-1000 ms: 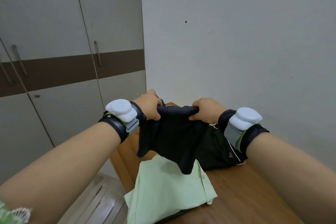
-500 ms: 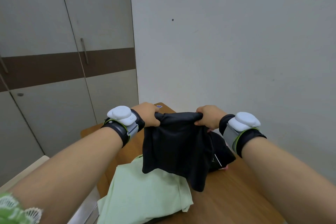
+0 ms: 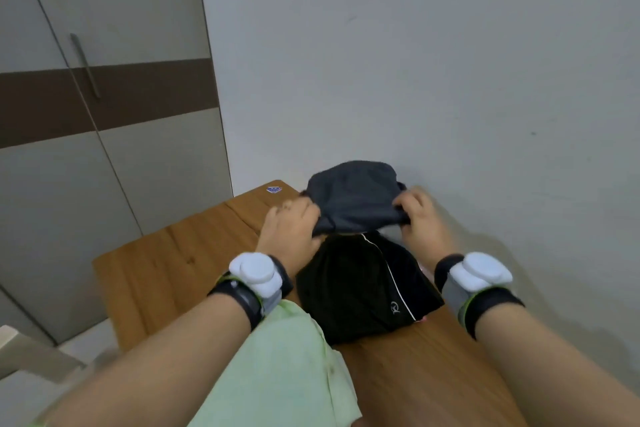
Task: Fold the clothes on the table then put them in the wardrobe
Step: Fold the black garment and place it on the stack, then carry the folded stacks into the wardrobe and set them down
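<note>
A dark grey garment (image 3: 353,198) is held at the far end of the wooden table (image 3: 166,270), close to the wall. My left hand (image 3: 291,229) grips its left edge and my right hand (image 3: 420,218) grips its right edge. Its far part billows upward. Just nearer to me lies a black garment with a thin white stripe (image 3: 360,288). A pale green garment (image 3: 287,371) lies nearest, partly under my left forearm. The wardrobe (image 3: 104,97), grey with a brown band, stands to the left with its doors shut.
A grey wall (image 3: 433,80) runs along the table's far and right side. A small blue sticker (image 3: 274,189) marks the table's far corner. A pale object (image 3: 20,350) sits low at the left, beside the table.
Both hands have carried the dark grey garment from hanging in front of me forward and down to the table's far end. The camera has tilted down, and the black garment shows in full.
</note>
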`<state>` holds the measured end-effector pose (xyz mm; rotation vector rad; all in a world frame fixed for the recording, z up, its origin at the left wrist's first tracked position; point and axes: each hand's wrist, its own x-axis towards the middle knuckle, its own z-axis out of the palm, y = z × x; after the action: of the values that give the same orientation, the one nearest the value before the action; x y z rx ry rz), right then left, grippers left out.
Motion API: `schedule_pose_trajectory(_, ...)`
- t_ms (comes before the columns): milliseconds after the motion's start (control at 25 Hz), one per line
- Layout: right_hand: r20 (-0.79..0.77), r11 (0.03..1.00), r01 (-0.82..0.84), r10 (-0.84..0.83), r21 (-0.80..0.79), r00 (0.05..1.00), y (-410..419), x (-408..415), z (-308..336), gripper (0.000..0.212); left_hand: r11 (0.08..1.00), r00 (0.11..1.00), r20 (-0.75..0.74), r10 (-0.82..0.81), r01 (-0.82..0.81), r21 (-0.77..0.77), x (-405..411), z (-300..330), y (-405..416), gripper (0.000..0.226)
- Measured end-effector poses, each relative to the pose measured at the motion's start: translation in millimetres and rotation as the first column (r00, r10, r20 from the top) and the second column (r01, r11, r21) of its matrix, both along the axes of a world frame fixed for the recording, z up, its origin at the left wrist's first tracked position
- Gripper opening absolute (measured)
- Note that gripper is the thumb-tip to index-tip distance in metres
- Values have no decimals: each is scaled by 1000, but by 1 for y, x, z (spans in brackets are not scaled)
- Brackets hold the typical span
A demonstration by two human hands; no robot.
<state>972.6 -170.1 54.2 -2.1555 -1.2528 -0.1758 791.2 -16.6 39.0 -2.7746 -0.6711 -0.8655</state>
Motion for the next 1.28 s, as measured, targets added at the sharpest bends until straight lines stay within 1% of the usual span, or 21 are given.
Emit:
schedule_pose_trajectory(40,-13,993,-2,1,-116,1000,-10,-2,-28,38,996,987,-161,-12,-1,-84,-2,-27,-7,34)
schedule_pose_trajectory(80,-35,958,-4,-6,-286,999,-23,-6,-58,36,981,933,-358,-41,-31,-194,-3,-57,-16,41)
schedule_pose_trajectory(120,-71,883,-11,-25,-469,997,-34,-11,-87,35,953,832,-546,-98,-79,-291,-4,-86,-25,48)
schedule_pose_trajectory(160,-118,795,-24,-60,-606,991,-44,-15,-111,35,923,723,-671,-164,-128,-364,-6,-108,-32,54)
schedule_pose_trajectory(200,-143,736,-14,-113,-677,983,-49,-21,-127,36,898,650,-729,-213,-163,-408,-6,-123,-37,58)
schedule_pose_trajectory(240,-141,724,14,-153,-690,978,-50,-24,-137,37,875,625,-741,-247,-184,-448,-3,-131,-40,60)
schedule_pose_trajectory(360,-57,776,155,-239,-612,969,-40,-30,-141,36,813,608,-743,-280,-261,-520,10,-138,-44,61)
schedule_pose_trajectory(400,-48,793,210,-289,-572,956,-36,-34,-138,35,788,636,-721,-275,-281,-548,10,-138,-44,61)
schedule_pose_trajectory(480,-63,866,259,-315,-428,947,-33,-47,-137,32,697,775,-592,-220,-300,-652,-1,-139,-46,63)
schedule_pose_trajectory(560,-82,946,197,-224,-258,971,-36,-70,-144,23,591,926,-378,-3,-303,-747,-27,-143,-48,74)
schedule_pose_trajectory(600,-138,964,143,-177,-225,974,-37,-84,-149,20,572,944,-285,164,-326,-753,-44,-145,-48,81)
schedule_pose_trajectory(640,-224,966,103,-158,-238,962,-36,-96,-154,20,560,911,-233,339,-394,-729,-62,-146,-48,86)
schedule_pose_trajectory(680,-328,953,78,-178,-294,928,-32,-105,-162,26,521,836,-225,501,-499,-692,-80,-149,-49,91)
schedule_pose_trajectory(800,-593,872,-28,-309,-489,743,-17,-127,-180,66,257,539,-303,786,-731,-632,-133,-160,-55,105)
schedule_pose_trajectory(880,-756,866,-117,-350,-487,553,-12,-136,-179,78,81,438,-326,838,-690,-719,-154,-169,-63,116)
schedule_pose_trajectory(920,-811,877,-156,-336,-455,478,-10,-139,-181,74,-3,416,-328,848,-615,-789,-162,-175,-67,120)
schedule_pose_trajectory(1000,-870,883,-228,-302,-409,391,-7,-139,-181,69,-157,394,-351,850,-446,-881,-168,-181,-74,131)
schedule_pose_trajectory(1080,-929,891,-294,-277,-344,247,-3,-142,-184,73,-254,388,-422,819,-414,-874,-174,-184,-75,139)
schedule_pose_trajectory(1120,-951,899,-311,-278,-307,133,-2,-143,-185,68,-278,399,-468,789,-447,-850,-177,-183,-71,139)
schedule_pose_trajectory(1200,-947,903,-338,-309,-264,-88,-3,-151,-180,41,-288,436,-544,717,-524,-801,-184,-181,-65,130)
schedule_pose_trajectory(1280,-930,897,-374,-319,-235,-182,-5,-156,-177,25,-280,474,-576,666,-556,-782,-190,-181,-63,117)
